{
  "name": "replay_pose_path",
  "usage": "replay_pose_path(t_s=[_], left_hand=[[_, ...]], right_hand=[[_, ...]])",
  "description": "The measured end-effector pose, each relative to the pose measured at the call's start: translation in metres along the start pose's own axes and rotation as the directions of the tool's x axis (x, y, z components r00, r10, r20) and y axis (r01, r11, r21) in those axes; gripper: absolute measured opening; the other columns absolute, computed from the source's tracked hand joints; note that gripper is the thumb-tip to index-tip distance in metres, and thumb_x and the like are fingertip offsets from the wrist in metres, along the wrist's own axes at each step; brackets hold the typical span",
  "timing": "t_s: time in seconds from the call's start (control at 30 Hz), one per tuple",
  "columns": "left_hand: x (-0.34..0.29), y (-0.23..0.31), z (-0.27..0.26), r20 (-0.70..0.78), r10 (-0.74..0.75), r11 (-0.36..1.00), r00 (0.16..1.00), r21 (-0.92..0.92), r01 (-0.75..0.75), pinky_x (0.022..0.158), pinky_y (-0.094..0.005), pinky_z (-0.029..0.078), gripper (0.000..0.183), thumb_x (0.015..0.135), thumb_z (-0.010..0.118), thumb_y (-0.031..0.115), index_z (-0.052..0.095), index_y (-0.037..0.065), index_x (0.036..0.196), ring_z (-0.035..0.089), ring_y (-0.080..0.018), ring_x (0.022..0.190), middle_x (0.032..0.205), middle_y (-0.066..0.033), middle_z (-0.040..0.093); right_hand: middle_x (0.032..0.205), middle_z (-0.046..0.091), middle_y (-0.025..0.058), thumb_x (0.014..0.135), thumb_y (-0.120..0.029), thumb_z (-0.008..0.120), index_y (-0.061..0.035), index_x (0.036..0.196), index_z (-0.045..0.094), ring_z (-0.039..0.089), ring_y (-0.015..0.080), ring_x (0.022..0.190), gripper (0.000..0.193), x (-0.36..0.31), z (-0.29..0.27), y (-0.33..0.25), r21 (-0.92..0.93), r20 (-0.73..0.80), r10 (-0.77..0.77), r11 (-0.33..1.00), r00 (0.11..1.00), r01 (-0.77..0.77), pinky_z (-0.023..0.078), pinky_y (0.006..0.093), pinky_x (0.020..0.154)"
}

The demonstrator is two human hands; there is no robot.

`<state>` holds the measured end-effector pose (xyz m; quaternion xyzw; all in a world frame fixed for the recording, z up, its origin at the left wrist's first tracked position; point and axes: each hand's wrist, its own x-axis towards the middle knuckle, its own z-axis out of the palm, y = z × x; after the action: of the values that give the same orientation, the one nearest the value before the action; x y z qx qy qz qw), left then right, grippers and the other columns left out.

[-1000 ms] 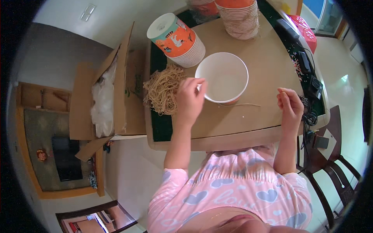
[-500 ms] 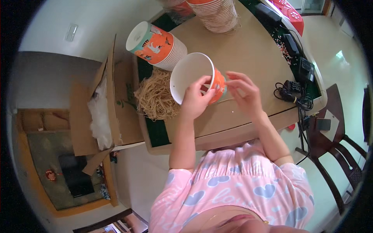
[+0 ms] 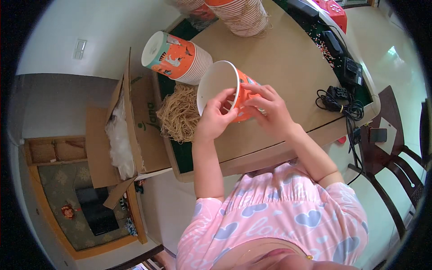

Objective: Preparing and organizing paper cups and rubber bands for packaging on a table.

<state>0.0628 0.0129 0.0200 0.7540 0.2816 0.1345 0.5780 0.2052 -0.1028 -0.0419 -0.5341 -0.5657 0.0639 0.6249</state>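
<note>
Paper cup [image 3: 219, 81], white inside, orange outside, between the two hands, raised toward the near side of the table [image 3: 292, 76]; tipped well over, mouth facing left and up toward the head camera, base to the right, largely behind the right fingers; long axis runs roughly left to right, from rim by left fingertips to base by right hand.

Left hand [image 3: 211, 120] at the near edge of the rim; fingers bent into the mouth, thumb opposite, pinching the rim; right hand [image 3: 275, 112] against the orange outer wall, fingers bent and slightly spread, tips touching it; cannot tell if they pinch anything thin.

Tangled tan string bundle [image 3: 179, 112] just left of the left fingers; cup stack [image 3: 182, 60] beyond it, on its side, closed base pointing left and away from the fingers; second stack [image 3: 240, 18] farther out, straight past the fingertips; open cardboard box [image 3: 150, 130] left of the string; black cables [image 3: 339, 107] well right of the right fingers, at the table edge.
</note>
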Motion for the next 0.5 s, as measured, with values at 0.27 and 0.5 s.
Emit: replay_pose_path(t_s=[0.27,0.5], left_hand=[[0.005,0.004,0.004,-0.037,-0.056,0.990,0.998,0.129,0.061,0.069,-0.0216,0.048,0.037,0.084,0.062,0.001,0.056,0.002,0.120,0.057,-0.0051,0.076,0.095,-0.0014,0.063],[0.012,-0.003,0.015,-0.282,0.040,0.998,0.959,0.067,-0.021,0.064,-0.0240,0.049,0.021,0.083,0.064,0.003,0.059,0.000,0.103,0.058,-0.0086,0.069,0.088,-0.0043,0.065]], right_hand=[[0.115,0.061,0.0080,0.077,-0.001,0.069,-0.0052,0.088,0.063,0.059,0.0268,0.096,0.013,-0.002,-0.003,0.005,-0.011,0.037,-0.047,0.999,0.998,0.047,0.050,0.0370,0.080],[0.115,0.061,0.0106,0.078,0.000,0.068,-0.0042,0.089,0.063,0.059,0.0278,0.101,0.013,0.000,0.003,0.009,0.066,0.049,-0.045,0.997,0.998,0.042,0.050,0.0375,0.083]])
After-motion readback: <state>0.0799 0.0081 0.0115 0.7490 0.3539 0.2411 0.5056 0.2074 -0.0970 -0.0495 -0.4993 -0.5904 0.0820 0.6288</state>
